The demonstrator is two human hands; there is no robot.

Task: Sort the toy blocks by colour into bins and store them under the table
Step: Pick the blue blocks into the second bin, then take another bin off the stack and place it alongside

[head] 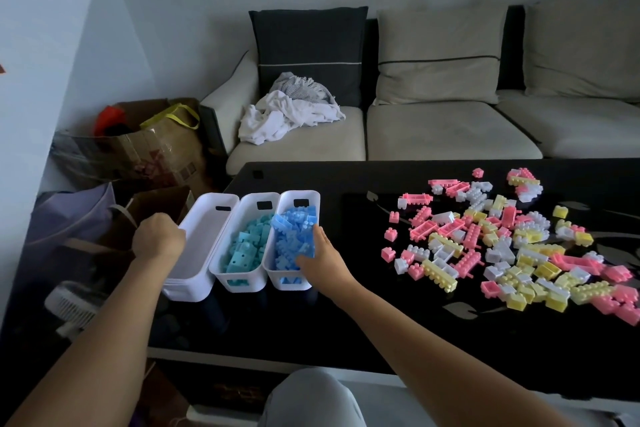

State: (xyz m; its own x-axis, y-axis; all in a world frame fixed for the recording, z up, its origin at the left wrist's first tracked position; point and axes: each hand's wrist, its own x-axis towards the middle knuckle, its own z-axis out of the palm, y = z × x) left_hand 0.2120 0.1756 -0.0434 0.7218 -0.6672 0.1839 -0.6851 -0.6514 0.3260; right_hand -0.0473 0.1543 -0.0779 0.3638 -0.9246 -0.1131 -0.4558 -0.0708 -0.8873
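On a glossy black table (311, 322), at its left end, three white bins in a tight row with their walls touching. Nothing in the leftmost one, the empty bin (204, 243). In the middle bin (259, 198), teal blocks (247, 246). In the right bin (300, 195), blue blocks (294, 236) heaped to the rim.

Grips the outer left rim of the empty bin with the left hand (157, 239), fingers curled down tight over the edge. Clasps the right wall of the right bin with the right hand (322, 260): thumb inside against the blue blocks, fingers curled along the outside of the wall (fingertips partly hidden behind the rim). Both forearms stretched forward from the bottom of the view.

Well apart to the right, on the same tabletop, a loose pile of unsorted blocks (502, 243) in pink, pale yellow and white, some clicked together and some single, with a few strays at the edges.

Beyond the table, a beige sofa (450, 132) with a dark cushion (308, 55) and a crumpled white cloth (287, 114) on the seat. Left of the sofa, a cardboard box (156, 149); lower left on the floor, a small white fan (72, 302).
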